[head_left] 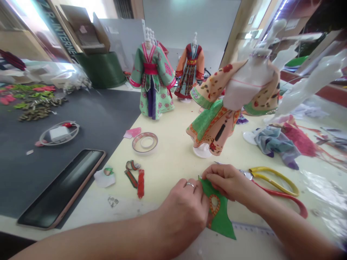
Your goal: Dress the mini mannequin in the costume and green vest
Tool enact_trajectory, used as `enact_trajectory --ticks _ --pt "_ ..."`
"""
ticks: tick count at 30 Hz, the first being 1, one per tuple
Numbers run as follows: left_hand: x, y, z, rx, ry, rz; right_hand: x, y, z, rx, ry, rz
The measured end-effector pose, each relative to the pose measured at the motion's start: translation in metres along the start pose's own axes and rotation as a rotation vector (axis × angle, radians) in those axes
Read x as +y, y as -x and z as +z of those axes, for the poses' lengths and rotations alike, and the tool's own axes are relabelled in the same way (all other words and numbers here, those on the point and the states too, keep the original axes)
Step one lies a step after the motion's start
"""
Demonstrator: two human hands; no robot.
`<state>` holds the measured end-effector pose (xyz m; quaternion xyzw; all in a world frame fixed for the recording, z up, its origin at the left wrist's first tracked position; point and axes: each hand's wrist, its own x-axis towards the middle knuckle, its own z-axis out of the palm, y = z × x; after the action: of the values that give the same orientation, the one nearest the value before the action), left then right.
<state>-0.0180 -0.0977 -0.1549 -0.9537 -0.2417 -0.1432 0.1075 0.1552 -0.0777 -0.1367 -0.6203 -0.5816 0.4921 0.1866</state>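
Low at the table's front, a piece of green fabric (222, 219) with an orange patterned trim looped on it lies between my hands. My left hand (184, 211), wearing a ring, is closed on the fabric's left edge. With finger and thumb pinched, my right hand (226, 182) grips its upper edge close by. Scissors (271, 180) with one yellow and one red handle lie just beyond my right wrist, blades partly hidden. Beneath my right forearm shows part of a clear ruler (252, 228).
A white doll form in a peach and green robe (214, 119) stands ahead. Two more dressed forms are behind, one in a mint robe (153, 79). Left lie a phone (63, 187), a tape roll (145, 142) and ribbon strips (140, 182). Fabric scraps (279, 142) pile at right.
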Motion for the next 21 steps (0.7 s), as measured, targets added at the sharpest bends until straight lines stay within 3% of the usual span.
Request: enact_trajectory --ticks 21 --pt "0.0005 0.0003 0.0038 0.01 0.036 -0.008 -0.0001 -0.0052 -0.0009 -0.07 -0.032 0.029"
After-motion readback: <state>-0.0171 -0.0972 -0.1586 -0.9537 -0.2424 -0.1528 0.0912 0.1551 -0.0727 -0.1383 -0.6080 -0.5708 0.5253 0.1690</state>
